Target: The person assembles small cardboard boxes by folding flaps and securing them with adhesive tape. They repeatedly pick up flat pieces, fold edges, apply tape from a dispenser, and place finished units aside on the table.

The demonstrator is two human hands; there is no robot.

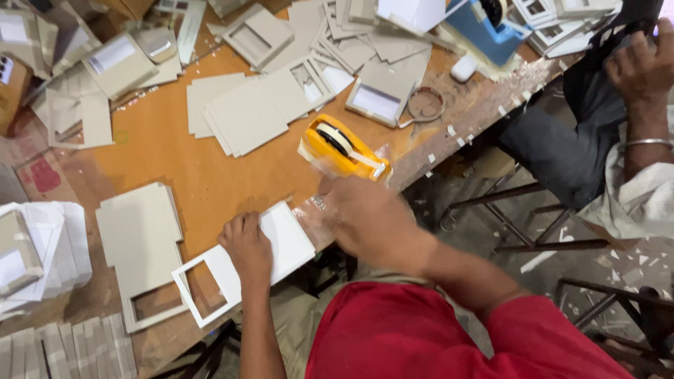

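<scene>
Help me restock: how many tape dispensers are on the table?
2. A yellow tape dispenser sits at the table's near edge, just above the right hand. A blue dispenser stands at the top, partly cut off. Cardboard piles may hide others.

table: orange-brown
dispenser: yellow, cream tape roll
frame: white
cards: plain grey-beige
cut card: grey-beige, same as cards
shirt: red
box: blue
stack: white sheets
trousers: dark grey, another person's
bangle: silver
floor: grey, white scraps
</scene>
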